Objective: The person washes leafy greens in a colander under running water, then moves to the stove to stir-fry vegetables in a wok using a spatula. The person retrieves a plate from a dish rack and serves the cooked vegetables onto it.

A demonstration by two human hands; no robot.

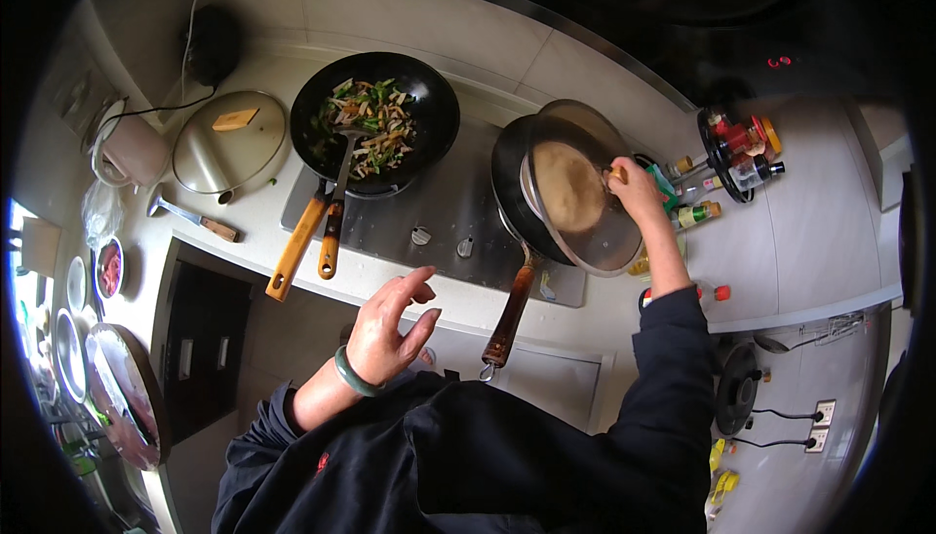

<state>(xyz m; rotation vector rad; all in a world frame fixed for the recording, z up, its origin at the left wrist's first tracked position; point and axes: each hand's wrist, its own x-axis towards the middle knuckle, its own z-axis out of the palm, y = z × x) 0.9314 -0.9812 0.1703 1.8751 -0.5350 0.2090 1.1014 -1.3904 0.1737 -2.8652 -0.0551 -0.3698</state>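
Observation:
My right hand (635, 190) grips the knob of a clear glass lid (610, 245), which is tilted over the right-hand wok (507, 168). Through the glass, a round pale-brown food or liquid (567, 186) shows in a light-rimmed dish inside that wok. In front of the stove my left hand (386, 325) hovers with fingers apart, holding nothing, a green bangle at its wrist. To the left, a black wok (435, 110) contains sliced stir-fry with green pieces (380, 121). A metal spatula (344, 175) rests in it, its wooden handle beside the wok's own.
Another glass lid (256, 121) and a cleaver-like tool (194, 218) lie on the left counter. Raw meat fills a small bowl (111, 274) near a round chopping board (150, 395) with a knife. Bottles (695, 216) and a jar rack (731, 146) stand right of the stove.

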